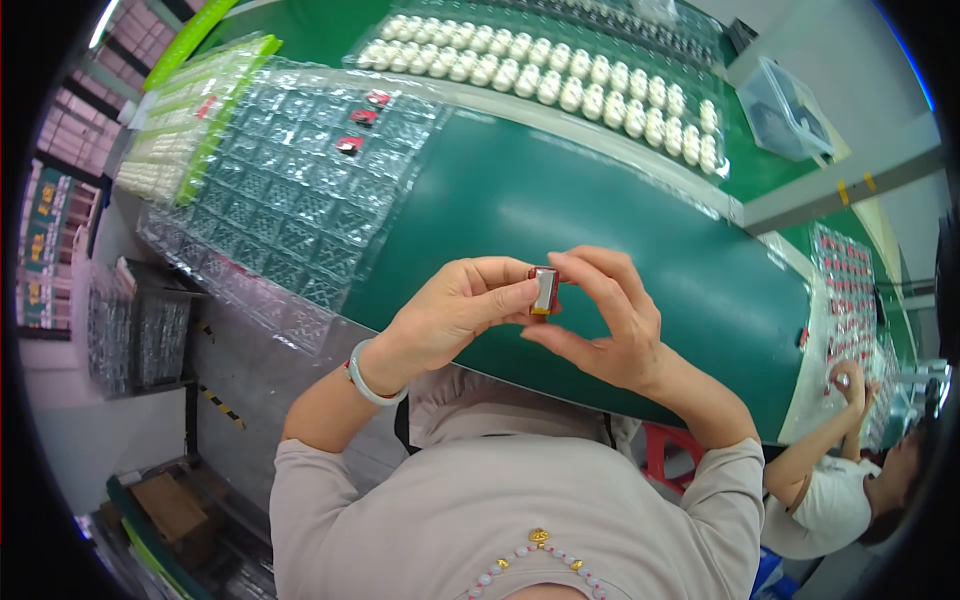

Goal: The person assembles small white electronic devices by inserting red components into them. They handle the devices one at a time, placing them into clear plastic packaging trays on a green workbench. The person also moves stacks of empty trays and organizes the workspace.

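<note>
My left hand (450,305) pinches a small flat silver part (545,288) with red edges and a yellow lower end; it looks like a little pouch battery. Thumb and fingers grip it from the left side. Curved around the part from the right is my right hand (610,325), its thumb and index finger apart. The index fingertip is at the part's upper corner and the thumb tip lies just below it; whether they press on it is hard to see. Both hands are above the green work surface (620,250).
A clear compartment tray (290,190) with several red-and-black parts (350,146) lies at left. Behind it stand stacked green-edged white trays (190,130). White rounded pieces (550,87) fill a tray at the back, near a clear bin (785,110). A co-worker's hand (848,380) works at right beside red parts (845,280).
</note>
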The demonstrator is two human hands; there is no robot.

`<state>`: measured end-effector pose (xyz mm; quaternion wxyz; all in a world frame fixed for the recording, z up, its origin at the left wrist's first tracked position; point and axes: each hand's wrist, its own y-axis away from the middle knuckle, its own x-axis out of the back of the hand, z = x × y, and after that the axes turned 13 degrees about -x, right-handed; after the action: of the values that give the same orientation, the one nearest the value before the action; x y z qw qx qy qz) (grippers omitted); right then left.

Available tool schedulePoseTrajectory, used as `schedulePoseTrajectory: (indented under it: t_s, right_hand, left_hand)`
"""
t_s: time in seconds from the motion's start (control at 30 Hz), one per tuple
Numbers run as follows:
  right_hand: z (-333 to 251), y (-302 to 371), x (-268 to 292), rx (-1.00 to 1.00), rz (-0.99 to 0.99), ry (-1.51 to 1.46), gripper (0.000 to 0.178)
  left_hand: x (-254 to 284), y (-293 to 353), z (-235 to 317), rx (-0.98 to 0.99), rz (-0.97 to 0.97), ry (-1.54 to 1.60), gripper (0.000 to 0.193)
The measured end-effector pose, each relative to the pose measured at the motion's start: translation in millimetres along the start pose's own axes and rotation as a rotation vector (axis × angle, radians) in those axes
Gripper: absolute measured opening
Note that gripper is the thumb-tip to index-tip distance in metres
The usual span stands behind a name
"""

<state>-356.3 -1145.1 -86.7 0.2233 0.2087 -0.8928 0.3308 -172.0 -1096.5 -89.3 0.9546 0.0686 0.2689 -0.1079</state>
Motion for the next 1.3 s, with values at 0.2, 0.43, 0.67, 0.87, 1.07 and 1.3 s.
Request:
schedulePoseTrajectory:
  t_s: [0.2, 0.43, 0.67, 0.87, 1.07, 1.3]
  right_hand:
    - [13, 35, 31, -0.024, 0.058, 0.119, 0.047]
    - [54, 59, 64, -0.067, 0.312, 0.174, 0.046]
    - [117, 68, 92, -0.105, 0.471, 0.219, 0.045]
    - [121, 62, 92, -0.019, 0.400, 0.186, 0.040]
    - [131, 74, 95, -0.046, 0.434, 0.112, 0.040]
    - [130, 73, 90, -0.006, 0.441, 0.076, 0.039]
  left_hand:
    - [-34, -16, -23, -0.019, -0.051, -0.212, 0.021]
    - [-56, -76, -31, -0.056, -0.208, -0.421, 0.025]
    - [-62, -276, -49, -0.771, -0.213, -1.518, 0.039]
    - [-76, -372, -80, -0.471, -0.262, -2.038, 0.055]
    - [-126, -338, -88, -0.674, -0.103, -1.921, 0.036]
    - [-117, -381, -84, -0.168, -0.289, -1.885, 0.050]
